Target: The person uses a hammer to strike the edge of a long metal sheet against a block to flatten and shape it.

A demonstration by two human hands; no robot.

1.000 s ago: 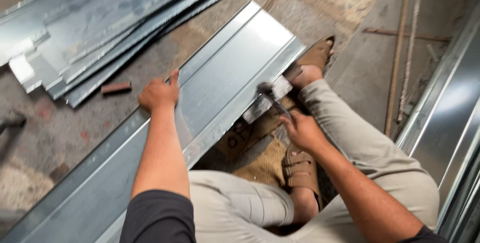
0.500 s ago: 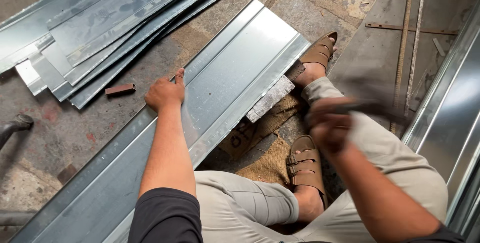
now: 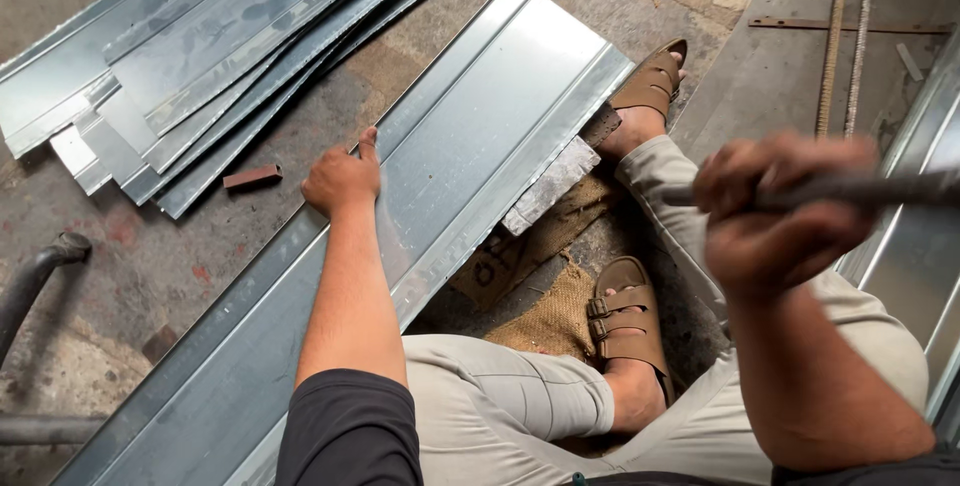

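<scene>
Head view, near to far. At 3 o'clock the right hand (image 3: 785, 216) is raised close to the camera, its grip closed round a dark tool handle (image 3: 880, 189) that runs out towards the right edge; the tool's head is blurred and cannot be told. Below it, at 5 to 6 o'clock, lie the person's bent legs in light trousers, with one brown sandal (image 3: 627, 316) on a piece of burlap (image 3: 545, 311) and a second sandal (image 3: 652, 81) farther off at 1 o'clock. At centre the left hand (image 3: 342, 178) rests palm-down, fingers curled, on the long folded metal sheet (image 3: 470, 146), which runs along the floor from 7 o'clock to 12 o'clock; a grey block (image 3: 550, 186) sits under its near edge. Beyond, at 10 to 11 o'clock, lies a stack of metal strips (image 3: 200, 56), with a small brown piece (image 3: 251, 178) just beside it.
</scene>
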